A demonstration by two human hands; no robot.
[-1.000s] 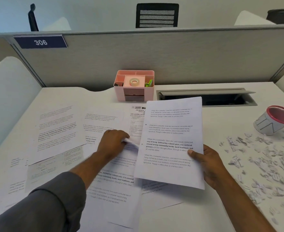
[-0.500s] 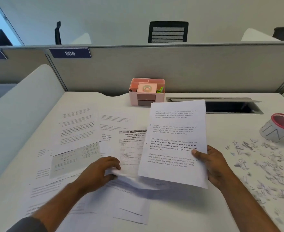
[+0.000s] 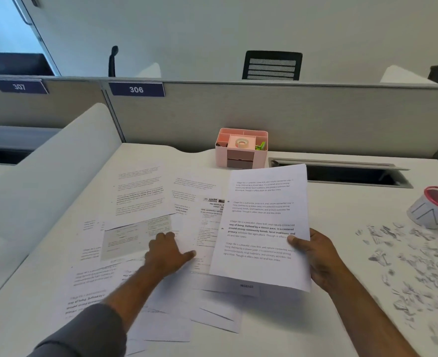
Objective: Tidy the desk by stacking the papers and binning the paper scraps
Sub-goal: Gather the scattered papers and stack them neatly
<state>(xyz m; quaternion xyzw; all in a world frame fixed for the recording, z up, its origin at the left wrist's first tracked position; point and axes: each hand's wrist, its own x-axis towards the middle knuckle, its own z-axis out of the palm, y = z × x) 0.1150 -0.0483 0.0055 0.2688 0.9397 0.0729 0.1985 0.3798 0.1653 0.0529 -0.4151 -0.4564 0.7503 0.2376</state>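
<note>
papers (image 3: 145, 199) are mid-gathering: right hand (image 3: 315, 256) pinches the collected sheets (image 3: 261, 228), left hand (image 3: 166, 251) presses flat on another; next, lift it.

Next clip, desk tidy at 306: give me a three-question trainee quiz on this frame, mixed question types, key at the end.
1. True or false: the right hand holds the printed sheets lifted off the desk.
2. Where do the paper scraps lie? A) inside the cup B) on the desk, right of the sheets C) in the pink organizer
3. Fill in: the left hand rests on the loose ____ spread over the desk.

Key: 1 true; 2 B; 3 papers.
</note>
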